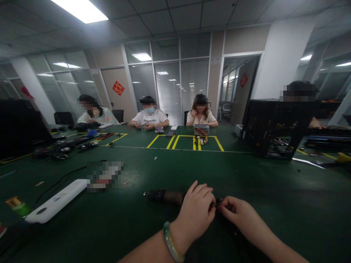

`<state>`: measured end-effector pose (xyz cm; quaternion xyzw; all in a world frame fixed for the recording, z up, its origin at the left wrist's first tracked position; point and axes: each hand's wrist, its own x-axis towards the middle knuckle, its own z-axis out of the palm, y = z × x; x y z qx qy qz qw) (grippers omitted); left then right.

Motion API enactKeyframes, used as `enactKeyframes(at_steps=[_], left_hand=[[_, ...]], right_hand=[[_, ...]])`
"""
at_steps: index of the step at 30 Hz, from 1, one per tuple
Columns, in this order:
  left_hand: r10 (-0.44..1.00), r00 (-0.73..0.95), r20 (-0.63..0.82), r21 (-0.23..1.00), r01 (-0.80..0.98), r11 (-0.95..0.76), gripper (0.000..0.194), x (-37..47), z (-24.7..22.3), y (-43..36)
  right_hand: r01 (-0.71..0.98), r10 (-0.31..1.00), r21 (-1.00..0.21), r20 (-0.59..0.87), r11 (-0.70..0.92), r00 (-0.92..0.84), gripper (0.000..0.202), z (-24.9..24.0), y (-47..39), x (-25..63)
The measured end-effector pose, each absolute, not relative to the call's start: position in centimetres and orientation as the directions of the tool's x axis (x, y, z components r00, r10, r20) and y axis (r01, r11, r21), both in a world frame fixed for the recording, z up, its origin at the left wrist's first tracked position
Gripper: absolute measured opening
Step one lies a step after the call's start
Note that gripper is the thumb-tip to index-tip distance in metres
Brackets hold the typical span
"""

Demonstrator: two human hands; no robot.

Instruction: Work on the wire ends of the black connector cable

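A dark cylindrical tool [167,197], like an electric screwdriver, lies on the green table with its metal tip pointing left. My left hand [197,205], with a jade-like bangle [171,241] at its wrist, rests over the tool's right end, fingers wrapped round it. Just to the right, my right hand [238,212] pinches a small dark piece at that same end, perhaps a cable or connector. The fingertips of both hands nearly meet there, and they partly hide the piece. A dark cable seems to run down below my right hand.
A white power strip [59,201] and a green-and-gold bottle [18,206] are at the left. Black cables [65,146] lie further back. A black computer case [274,128] stands at the right. Several people sit across the green table [131,171], one behind a power supply [202,129].
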<state>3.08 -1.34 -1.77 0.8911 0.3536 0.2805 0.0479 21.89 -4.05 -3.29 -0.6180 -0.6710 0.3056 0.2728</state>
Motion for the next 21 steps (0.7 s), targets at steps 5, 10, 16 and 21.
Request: enactKeyframes(at_steps=[5,10,16,21], left_hand=[[0.636,0.612,0.470,0.275,0.583,-0.764,0.012,3.08,-1.86,-1.36],[0.661,0.581,0.474,0.284,0.610,-0.740,0.010,3.00,-1.91,-1.29],[0.641,0.602,0.476,0.281,0.586,-0.760,0.010,3.01,-1.80,-1.33],[0.647,0.594,0.478,0.301,0.581,-0.756,0.007,3.01,-1.95,-1.33]], right_hand=[[0.667,0.997,-0.743,-0.006,0.050,-0.082,0.020,-3.11,-4.16,21.84],[0.669,0.995,-0.742,-0.033,0.038,-0.094,0.022,-3.18,-4.07,21.87],[0.675,0.996,-0.736,-0.018,0.043,-0.082,0.021,-3.44,-3.91,21.90],[0.671,0.997,-0.740,-0.011,0.045,-0.079,0.020,-3.16,-4.04,21.86]])
